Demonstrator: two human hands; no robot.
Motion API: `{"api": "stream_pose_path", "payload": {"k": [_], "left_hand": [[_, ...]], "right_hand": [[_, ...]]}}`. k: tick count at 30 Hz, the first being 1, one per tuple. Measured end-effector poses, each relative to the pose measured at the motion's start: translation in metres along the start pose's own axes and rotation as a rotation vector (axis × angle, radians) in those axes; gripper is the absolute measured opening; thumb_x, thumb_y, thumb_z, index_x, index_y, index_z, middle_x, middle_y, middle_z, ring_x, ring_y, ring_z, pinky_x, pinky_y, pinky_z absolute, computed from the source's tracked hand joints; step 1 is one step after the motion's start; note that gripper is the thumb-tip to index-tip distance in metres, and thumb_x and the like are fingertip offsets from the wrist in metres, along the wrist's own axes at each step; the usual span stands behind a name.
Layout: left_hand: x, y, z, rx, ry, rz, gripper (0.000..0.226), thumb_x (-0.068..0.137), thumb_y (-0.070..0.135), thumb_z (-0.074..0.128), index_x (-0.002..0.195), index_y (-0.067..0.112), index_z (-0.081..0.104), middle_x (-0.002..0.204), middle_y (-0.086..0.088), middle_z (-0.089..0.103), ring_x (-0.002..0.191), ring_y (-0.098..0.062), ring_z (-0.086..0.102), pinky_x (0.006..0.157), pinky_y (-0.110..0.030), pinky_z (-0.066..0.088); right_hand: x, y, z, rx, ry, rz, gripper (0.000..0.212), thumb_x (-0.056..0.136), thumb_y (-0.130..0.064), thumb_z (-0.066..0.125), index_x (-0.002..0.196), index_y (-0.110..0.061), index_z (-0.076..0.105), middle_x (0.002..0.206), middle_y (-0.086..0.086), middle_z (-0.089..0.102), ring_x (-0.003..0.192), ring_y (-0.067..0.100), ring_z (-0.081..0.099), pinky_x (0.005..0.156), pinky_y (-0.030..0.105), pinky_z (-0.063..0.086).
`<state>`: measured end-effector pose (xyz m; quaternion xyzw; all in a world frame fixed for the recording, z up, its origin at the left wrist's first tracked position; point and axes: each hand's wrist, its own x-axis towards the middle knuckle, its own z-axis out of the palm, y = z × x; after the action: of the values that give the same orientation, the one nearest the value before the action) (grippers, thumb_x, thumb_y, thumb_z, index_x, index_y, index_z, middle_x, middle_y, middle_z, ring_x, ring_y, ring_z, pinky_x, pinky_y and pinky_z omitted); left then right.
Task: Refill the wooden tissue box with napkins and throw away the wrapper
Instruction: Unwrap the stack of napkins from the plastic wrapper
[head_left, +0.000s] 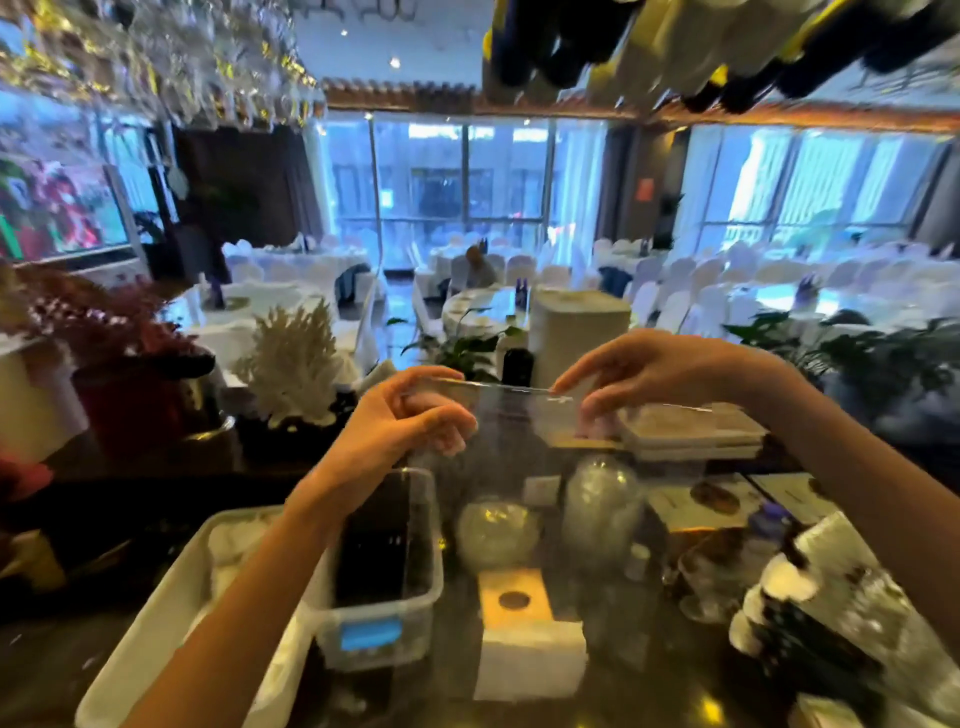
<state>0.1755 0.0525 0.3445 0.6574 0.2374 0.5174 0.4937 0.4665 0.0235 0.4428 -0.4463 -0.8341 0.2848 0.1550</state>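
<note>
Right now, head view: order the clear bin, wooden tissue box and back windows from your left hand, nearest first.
1. Clear bin, directly under the left hand.
2. Wooden tissue box, lower right on the counter.
3. Back windows, across the dining room.

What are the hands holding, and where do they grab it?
The clear wrapper, by its top edge: left hand pinches the left end, right hand the right end.

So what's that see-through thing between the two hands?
A clear wrapper, stretched out. The left hand pinches one end and the right hand pinches the other. The head view shows it.
</note>
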Motion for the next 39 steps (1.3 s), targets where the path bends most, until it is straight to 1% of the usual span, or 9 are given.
{"api": "stream_pose_path", "payload": {"k": [2, 8, 12, 15, 20, 22, 26, 31, 39], "left_hand": [[0.017, 0.013, 0.006, -0.001, -0.008, 0.010, 0.022, 0.082, 0.011, 0.069, 0.103, 0.012, 0.070, 0.087, -0.010, 0.079, 0.067, -0.016, 0.073, 0.064, -0.025, 0.060], [0.041, 0.028, 0.021, 0.004, -0.005, -0.023, 0.025, 0.073, 0.030, 0.078, 0.091, 0.014, 0.076, 0.096, -0.014, 0.078, 0.073, -0.019, 0.074, 0.072, -0.027, 0.062], [0.045, 0.030, 0.029, 0.015, 0.031, 0.016, 0.021, 0.074, 0.027, 0.076, 0.089, 0.012, 0.075, 0.092, -0.014, 0.078, 0.073, -0.019, 0.072, 0.071, -0.027, 0.060], [0.047, 0.033, 0.033, -0.014, 0.029, 0.038, 0.024, 0.075, 0.023, 0.075, 0.092, 0.006, 0.073, 0.090, -0.015, 0.078, 0.074, -0.017, 0.074, 0.066, -0.021, 0.059], [0.039, 0.038, 0.013, 0.032, 0.022, 0.021, 0.025, 0.083, 0.014, 0.072, 0.107, 0.006, 0.071, 0.101, -0.012, 0.077, 0.089, -0.018, 0.075, 0.074, -0.021, 0.058], [0.035, 0.039, 0.004, 0.038, 0.076, 0.017, 0.025, 0.082, 0.009, 0.072, 0.107, 0.005, 0.071, 0.102, -0.012, 0.077, 0.094, -0.021, 0.074, 0.077, -0.023, 0.059], [0.031, 0.045, -0.005, 0.051, 0.277, 0.042, 0.017, 0.081, 0.008, 0.073, 0.097, 0.007, 0.074, 0.093, -0.011, 0.078, 0.083, -0.018, 0.074, 0.071, -0.021, 0.059], [0.022, 0.054, -0.012, 0.132, 0.331, 0.044, 0.025, 0.087, -0.006, 0.063, 0.112, -0.008, 0.065, 0.103, -0.025, 0.072, 0.087, -0.027, 0.070, 0.083, -0.031, 0.061], [0.012, 0.058, -0.027, 0.281, 0.375, 0.060, 0.024, 0.089, -0.008, 0.060, 0.112, -0.004, 0.068, 0.104, -0.021, 0.073, 0.088, -0.022, 0.072, 0.078, -0.021, 0.060]], "right_hand": [[-0.012, 0.009, -0.016, 0.020, 0.104, 0.002, 0.034, 0.078, -0.039, 0.069, 0.110, -0.026, 0.073, 0.093, 0.002, 0.079, 0.079, 0.023, 0.073, 0.068, 0.036, 0.052], [-0.028, 0.024, -0.028, 0.061, 0.207, -0.040, 0.030, 0.081, -0.028, 0.067, 0.107, -0.014, 0.073, 0.090, 0.004, 0.079, 0.075, 0.012, 0.072, 0.063, 0.018, 0.054], [-0.022, 0.012, -0.028, 0.020, 0.244, -0.077, 0.038, 0.081, -0.053, 0.059, 0.114, -0.038, 0.069, 0.112, -0.015, 0.073, 0.106, 0.001, 0.066, 0.085, 0.015, 0.054], [0.014, -0.009, -0.018, -0.082, 0.351, -0.146, 0.044, 0.078, -0.066, 0.057, 0.108, -0.037, 0.072, 0.105, -0.019, 0.074, 0.101, -0.001, 0.067, 0.086, 0.017, 0.051], [0.070, -0.032, -0.016, -0.126, 0.322, -0.187, 0.008, 0.089, -0.031, 0.067, 0.086, -0.027, 0.074, 0.078, -0.010, 0.073, 0.072, -0.001, 0.067, 0.065, 0.011, 0.052], [0.086, -0.036, -0.013, -0.191, 0.381, -0.179, 0.012, 0.089, -0.033, 0.068, 0.091, -0.024, 0.075, 0.081, -0.009, 0.074, 0.074, 0.003, 0.067, 0.072, 0.020, 0.055], [0.109, -0.050, 0.035, -0.360, 0.912, -0.471, 0.008, 0.086, -0.025, 0.072, 0.092, -0.019, 0.075, 0.084, -0.010, 0.066, 0.074, 0.009, 0.058, 0.070, 0.031, 0.053], [0.118, -0.056, 0.078, -0.519, 0.935, -0.558, 0.016, 0.085, -0.028, 0.073, 0.095, -0.015, 0.075, 0.096, 0.003, 0.073, 0.088, 0.024, 0.068, 0.068, 0.042, 0.057], [0.133, -0.060, 0.097, -0.684, 1.046, -0.615, 0.017, 0.089, -0.028, 0.069, 0.092, -0.012, 0.074, 0.091, 0.004, 0.075, 0.081, 0.022, 0.069, 0.061, 0.034, 0.056]]}}
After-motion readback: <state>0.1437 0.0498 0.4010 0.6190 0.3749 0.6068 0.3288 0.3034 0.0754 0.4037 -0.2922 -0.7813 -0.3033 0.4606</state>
